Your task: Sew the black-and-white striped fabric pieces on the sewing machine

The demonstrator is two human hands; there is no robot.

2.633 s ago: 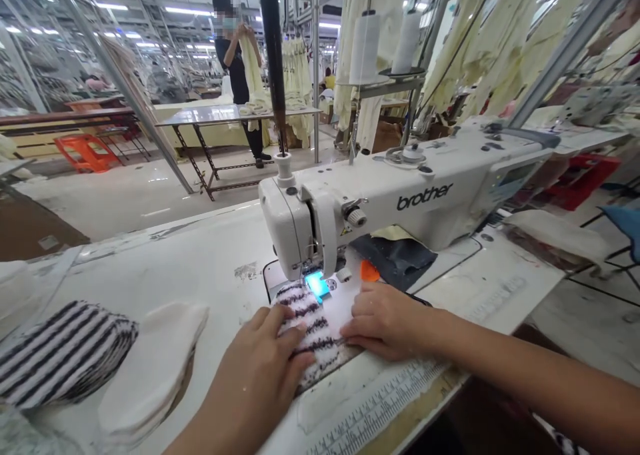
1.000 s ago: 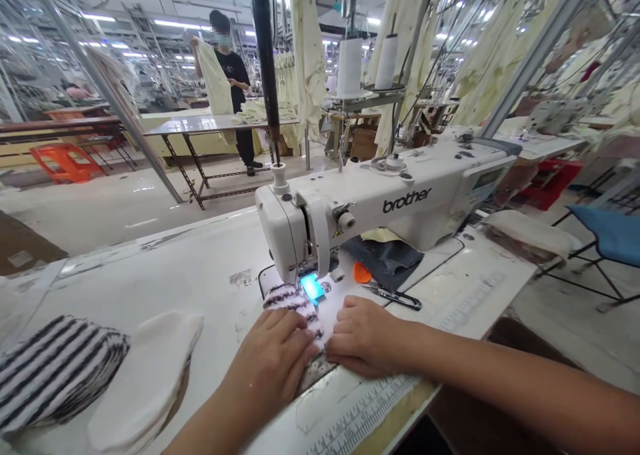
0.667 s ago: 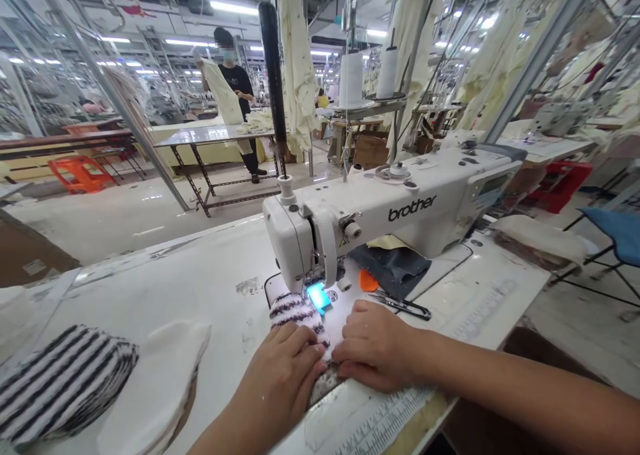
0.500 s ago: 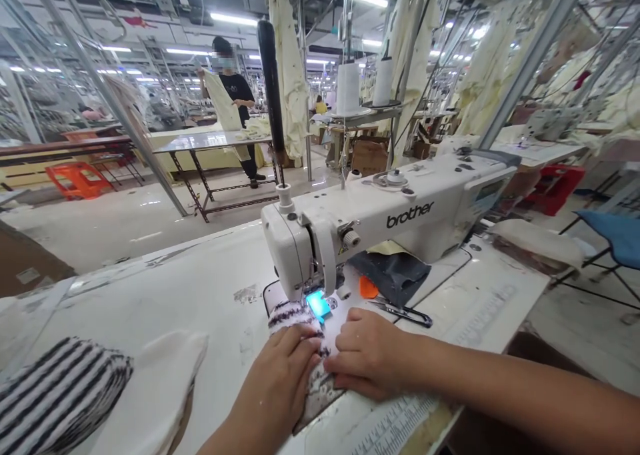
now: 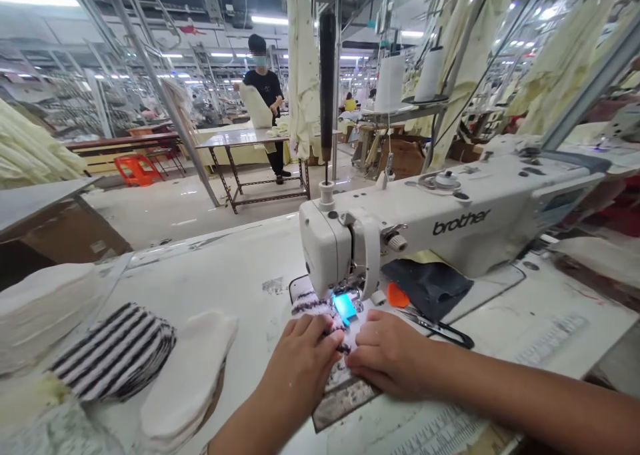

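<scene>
A white sewing machine (image 5: pixel 400 221) stands in front of me. Under its needle lies a fuzzy striped fabric piece (image 5: pixel 311 303), white with dark bands. My left hand (image 5: pixel 305 355) presses on this fabric, thumb and fingers together at its right edge. Curled close beside it, my right hand (image 5: pixel 385 351) pinches the near right edge of the same fabric; its fingertips are partly hidden. Just right of the needle, a bright blue-lit piece (image 5: pixel 344 307) sits by the presser foot. Thread snips (image 5: pixel 440 328) lie beyond my right hand, near an orange piece (image 5: pixel 398 295) and dark cloth (image 5: pixel 430 287).
To the left lie a stack of striped pieces (image 5: pixel 117 351), a stack of white oval pieces (image 5: pixel 187 375) and a larger white pile (image 5: pixel 45 311). Thread cones (image 5: pixel 390 85) stand behind the machine. Across the aisle a person (image 5: pixel 265 98) handles pale cloth at a table (image 5: pixel 240 137).
My view has swung left, so the machine and both hands appear farther right and more piles show at left. Both hands stay on the striped fabric. The person across the aisle has lowered the cloth.
</scene>
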